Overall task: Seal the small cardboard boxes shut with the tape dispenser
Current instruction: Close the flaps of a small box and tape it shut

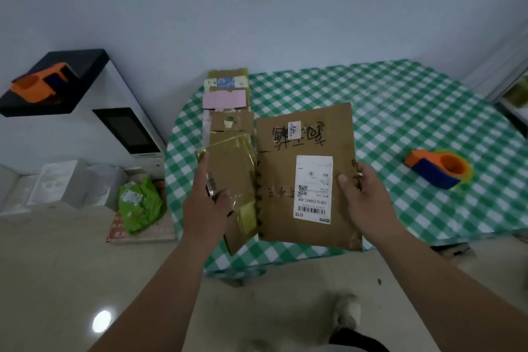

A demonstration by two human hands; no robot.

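Currently my left hand (206, 203) grips the taped flap (233, 180) of a flattened box (305, 177), thumb on top. My right hand (364, 197) pinches its right edge, over the table (371, 94) edge. Dispenser (437, 168) sits on the table, well right.

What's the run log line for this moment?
left hand: holds cardboard box | right hand: holds box | tape dispenser: untouched on table
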